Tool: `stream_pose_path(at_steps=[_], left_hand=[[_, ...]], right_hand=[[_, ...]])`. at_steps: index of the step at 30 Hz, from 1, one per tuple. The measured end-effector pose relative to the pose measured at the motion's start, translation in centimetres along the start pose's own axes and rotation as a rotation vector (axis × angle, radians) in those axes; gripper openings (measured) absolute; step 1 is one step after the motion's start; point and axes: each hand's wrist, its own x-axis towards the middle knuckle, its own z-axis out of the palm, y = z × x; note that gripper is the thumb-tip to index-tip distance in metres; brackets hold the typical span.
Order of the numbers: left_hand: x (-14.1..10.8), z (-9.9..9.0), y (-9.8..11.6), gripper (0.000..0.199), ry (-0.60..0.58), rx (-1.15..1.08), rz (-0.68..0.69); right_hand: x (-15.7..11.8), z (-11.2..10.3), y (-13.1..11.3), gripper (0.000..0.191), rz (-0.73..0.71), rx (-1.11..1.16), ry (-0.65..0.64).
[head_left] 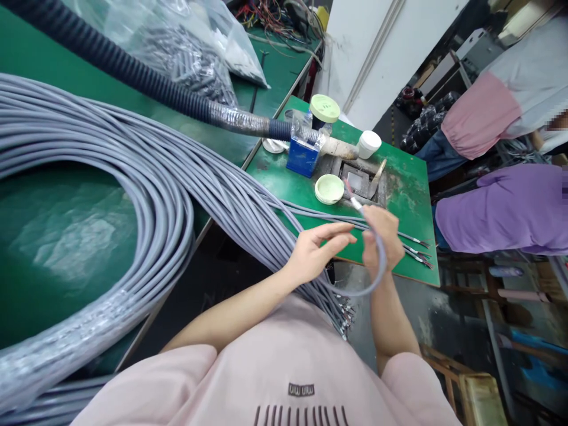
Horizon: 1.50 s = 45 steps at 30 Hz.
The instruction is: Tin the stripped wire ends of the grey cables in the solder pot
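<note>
My right hand (382, 238) is closed around one grey cable (380, 266), which bends in a loop below it. The cable's stripped end (350, 190), with thin wires and a white section, points toward the solder pot (356, 179). My left hand (320, 251) lies just left of it, fingers stretched out and a gap between thumb and forefinger. Under that wrist runs a thick bundle of grey cables (239, 201), its nearest ends hanging by my shirt. Beside the pot sits an open round tub (329, 189) with pale contents.
A black corrugated hose (177, 94) ends above the pot near a blue box (302, 155). A white jar (369, 143) and a round lid (325, 108) stand behind. Several finished-looking cable ends (423, 257) lie at the table's right edge. Two people (501, 207) are at right.
</note>
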Motion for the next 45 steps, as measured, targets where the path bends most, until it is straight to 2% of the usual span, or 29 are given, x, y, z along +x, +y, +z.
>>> stream_pose_path(at_steps=[2,4,6,8,14,18,25,31,36,45], left_hand=[[-0.3,-0.1,0.6,0.026,-0.07,0.268,0.24],[-0.5,-0.3,0.8,0.018,-0.103,0.442,0.437],[-0.5,-0.7,0.3,0.013,-0.081,0.544,0.549],[-0.3,-1.1,-0.7,0.011,-0.067,0.609,0.602],[0.4,-1.9,-5.1,0.017,-0.183,0.681,0.551],[0.7,-2.3,-6.4,0.019,-0.188,0.758,0.497],[0.6,-2.3,-6.0,0.021,-0.233,0.747,0.404],[0.7,-2.4,-6.2,0.024,-0.198,0.873,0.508],[0.7,-2.4,-5.9,0.026,-0.21,0.93,0.512],[0.8,-2.3,-5.7,0.022,-0.214,0.886,0.519]], right_hand=[[1.9,-0.4,1.3,0.028,0.157,-0.008,0.129],[3.6,-0.5,2.7,0.028,0.29,0.029,0.206],[5.0,0.1,4.0,0.028,0.36,0.096,0.205],[6.0,1.1,5.0,0.027,0.39,0.161,0.148],[7.3,4.2,7.0,0.029,0.429,0.22,-0.044],[7.5,5.4,7.7,0.03,0.433,0.202,-0.122],[7.6,6.2,7.7,0.029,0.376,0.076,-0.21],[8.0,6.8,7.1,0.025,0.249,-0.09,-0.25],[8.2,7.4,6.7,0.027,0.172,-0.17,-0.268],[8.1,7.7,6.5,0.024,0.152,-0.214,-0.309]])
